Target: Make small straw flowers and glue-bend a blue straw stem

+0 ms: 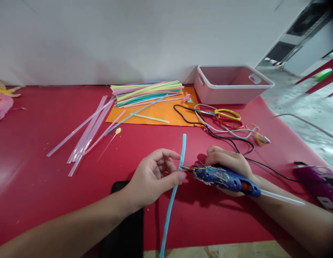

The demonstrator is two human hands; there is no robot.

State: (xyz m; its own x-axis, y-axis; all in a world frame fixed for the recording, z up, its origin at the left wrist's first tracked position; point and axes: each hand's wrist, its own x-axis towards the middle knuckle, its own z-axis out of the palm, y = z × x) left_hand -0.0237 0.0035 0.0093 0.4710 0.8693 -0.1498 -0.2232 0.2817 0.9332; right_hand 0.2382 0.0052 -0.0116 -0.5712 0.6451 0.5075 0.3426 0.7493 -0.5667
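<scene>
My left hand (155,177) pinches a long light-blue straw (172,200) between thumb and fingers, holding it upright above the red table (48,179). My right hand (228,163) is wrapped around a blue glue gun (225,178) with a clear glue stick (283,197) sticking out of its back. The gun's metal nozzle touches the straw just beside my left thumb. A black cord (231,141) trails from the gun across the table.
Several clear glue sticks (85,132) lie at the left. Coloured straws (147,91) sit on an orange sheet (158,113). Yellow-handled scissors (223,114), rubber bands and a white bin (231,84) are at the back right. A purple glue gun (317,182) lies at the right edge, a black phone (126,229) near me.
</scene>
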